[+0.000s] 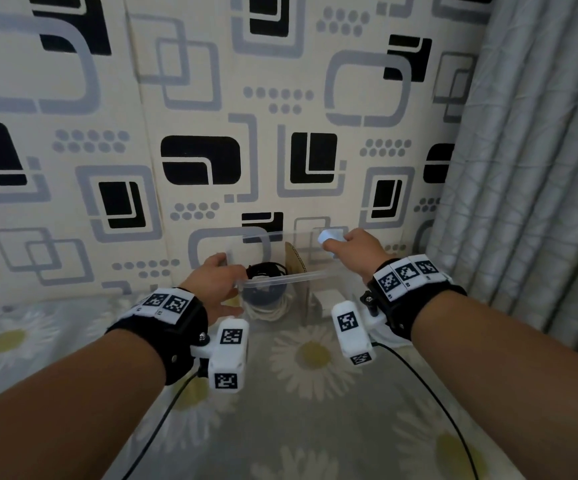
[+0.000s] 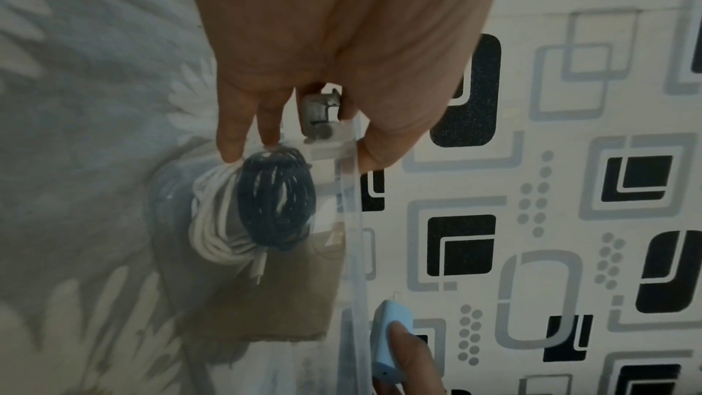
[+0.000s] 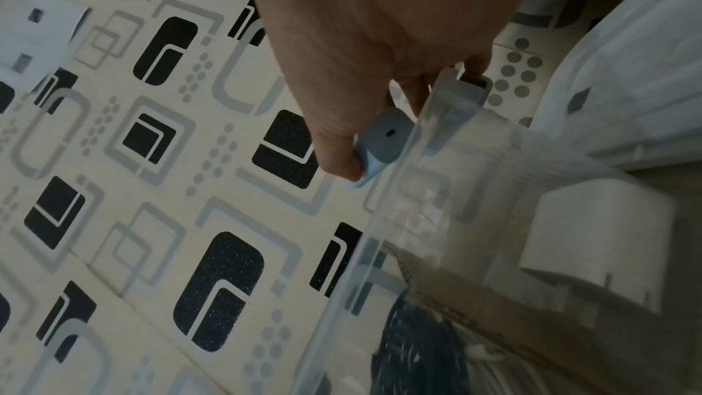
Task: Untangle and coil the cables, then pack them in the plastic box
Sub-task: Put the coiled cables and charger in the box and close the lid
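Note:
A clear plastic box point(image 1: 280, 279) stands on the flowered sheet against the wall. Its left part holds a black coiled cable point(image 1: 266, 270) point(image 2: 277, 200) on top of a white coiled cable point(image 1: 266, 311) point(image 2: 213, 221). A cardboard divider point(image 1: 296, 261) point(image 3: 494, 320) separates them from a white charger block point(image 1: 325, 297) point(image 3: 592, 236). My left hand point(image 1: 228, 285) point(image 2: 304, 146) grips the box's left end, with the fingers down its wall and the thumb at the rim beside a grey latch point(image 2: 319, 116). My right hand point(image 1: 336, 242) point(image 3: 399, 119) pinches the pale blue latch point(image 1: 329, 237) point(image 3: 383, 140) at the right end.
A patterned wall panel point(image 1: 176, 133) rises right behind the box. A grey curtain point(image 1: 522, 168) hangs at the right. The daisy-print sheet point(image 1: 315, 375) lies between me and the box. Black wires point(image 1: 163, 420) trail from the wrist cameras.

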### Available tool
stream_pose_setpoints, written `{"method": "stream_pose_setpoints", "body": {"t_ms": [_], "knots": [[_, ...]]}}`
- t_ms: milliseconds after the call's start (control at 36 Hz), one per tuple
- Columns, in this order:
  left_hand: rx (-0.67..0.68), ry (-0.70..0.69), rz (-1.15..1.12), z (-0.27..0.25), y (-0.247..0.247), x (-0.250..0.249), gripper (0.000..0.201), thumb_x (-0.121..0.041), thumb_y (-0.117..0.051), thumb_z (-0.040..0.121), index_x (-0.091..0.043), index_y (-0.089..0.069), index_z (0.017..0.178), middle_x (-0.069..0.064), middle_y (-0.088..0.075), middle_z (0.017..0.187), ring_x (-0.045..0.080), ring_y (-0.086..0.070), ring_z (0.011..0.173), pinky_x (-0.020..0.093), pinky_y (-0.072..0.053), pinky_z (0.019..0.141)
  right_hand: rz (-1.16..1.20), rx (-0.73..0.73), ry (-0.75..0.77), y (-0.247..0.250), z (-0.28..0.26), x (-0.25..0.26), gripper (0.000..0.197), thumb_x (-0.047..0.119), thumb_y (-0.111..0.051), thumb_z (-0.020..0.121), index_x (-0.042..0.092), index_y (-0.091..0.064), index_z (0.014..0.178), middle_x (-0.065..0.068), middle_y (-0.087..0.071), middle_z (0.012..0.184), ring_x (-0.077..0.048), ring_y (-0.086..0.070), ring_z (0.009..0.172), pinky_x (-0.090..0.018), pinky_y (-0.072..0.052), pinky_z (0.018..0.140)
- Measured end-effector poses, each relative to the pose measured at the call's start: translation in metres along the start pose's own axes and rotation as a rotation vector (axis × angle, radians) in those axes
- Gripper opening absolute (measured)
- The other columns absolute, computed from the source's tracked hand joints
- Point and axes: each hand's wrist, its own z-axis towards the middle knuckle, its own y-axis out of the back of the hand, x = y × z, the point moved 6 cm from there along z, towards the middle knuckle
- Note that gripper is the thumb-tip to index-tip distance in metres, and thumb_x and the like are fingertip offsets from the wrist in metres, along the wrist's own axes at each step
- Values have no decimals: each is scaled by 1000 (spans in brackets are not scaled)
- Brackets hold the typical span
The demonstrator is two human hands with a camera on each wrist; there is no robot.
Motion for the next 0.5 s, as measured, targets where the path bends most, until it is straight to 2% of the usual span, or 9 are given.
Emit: {"method": "stream_pose_setpoints", "body": {"t_ms": [56,111,167,222,250,278,333,417,500], "knots": [[0,-14,5,-2,2,1,55,-5,-56,90,-29,-40,136,7,-61,115,25,-60,97,47,-54,80,-29,2,5,0,-2,2,36,36,-63,86,9,-50,106,0,-50,86,-19,-51,80,-30,-39,68],[0,-29,3,-3,6,1,47,-3,-56,90,-29,-43,127,4,-61,115,25,-61,97,48,-53,82,-72,8,-3,-2,-3,3,38,37,-63,85,10,-52,109,-5,-52,97,-23,-53,87,-30,-40,71],[7,-42,6,-4,10,0,50,-3,-56,89,-28,-44,130,1,-61,119,24,-60,102,48,-53,85,-138,8,-7,-5,-5,8,47,46,-64,77,12,-53,108,-10,-53,106,-28,-55,96,-32,-41,74],[12,-53,12,-5,14,1,57,-4,-59,88,-26,-43,138,1,-59,125,26,-59,109,48,-53,85,-239,17,-3,-8,-5,10,64,59,-60,62,12,-56,105,-13,-53,112,-31,-54,101,-34,-41,76],[12,-59,12,-6,15,2,61,-4,-60,87,-27,-42,141,0,-59,126,26,-58,111,47,-54,82,-305,21,5,-10,-5,12,70,60,-60,62,9,-58,110,-14,-53,117,-32,-53,104,-35,-42,78],[11,-66,11,-7,17,3,62,-4,-60,88,-28,-41,142,-1,-59,126,26,-58,112,46,-54,79,-385,25,18,-10,-7,14,70,57,-61,68,8,-58,118,-15,-50,122,-34,-50,109,-35,-43,83],[3,-81,7,-10,20,4,64,-4,-59,89,-28,-38,144,-3,-56,129,25,-57,113,44,-54,77,-533,11,70,-8,-8,18,62,48,-62,80,8,-55,128,-17,-42,129,-35,-43,117,-37,-42,92],[2,-102,10,-12,22,6,67,-5,-59,91,-30,-32,147,-6,-49,132,25,-54,115,46,-53,83,-682,-45,153,-6,-9,24,55,41,-63,82,8,-56,125,-15,-38,129,-34,-37,120,-40,-41,95],[3,-119,19,-15,23,7,66,-4,-60,91,-31,-32,144,-5,-46,134,27,-53,116,49,-53,86,-841,-18,231,-11,-16,33,48,35,-63,83,7,-57,122,-14,-41,126,-33,-39,118,-38,-38,94]]}}
